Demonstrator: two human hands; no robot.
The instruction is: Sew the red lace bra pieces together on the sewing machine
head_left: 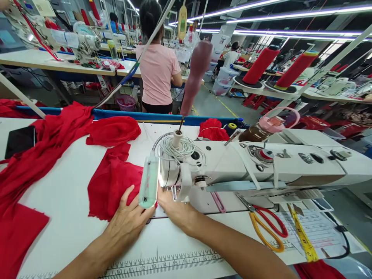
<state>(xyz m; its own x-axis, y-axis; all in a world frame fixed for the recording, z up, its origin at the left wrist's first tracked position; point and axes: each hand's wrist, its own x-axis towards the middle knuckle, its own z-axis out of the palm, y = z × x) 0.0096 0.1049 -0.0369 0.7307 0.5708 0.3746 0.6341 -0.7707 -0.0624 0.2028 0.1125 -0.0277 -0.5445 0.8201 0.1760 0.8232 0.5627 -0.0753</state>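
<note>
A white sewing machine (226, 155) stands on the table, its head pointing left. My left hand (128, 213) lies flat on a piece of red fabric (112, 182) at the left of the machine head, thumb and fingers apart. Part of that hand is covered by a pale green lamp (149, 182) hanging at the machine's end. My right hand (177, 207) reaches under the machine head, close to the needle area; its fingers are hidden by the lamp and the head. A bit of red fabric shows between the two hands.
Scissors (266, 224) with red and orange handles, a yellow tape measure (303, 236) and a printed sheet (322, 232) lie at the right. Long red fabric (55, 143) and a black phone (20, 141) are at the left. A screwdriver (196, 77) stands upright on the machine. A person (158, 73) works ahead.
</note>
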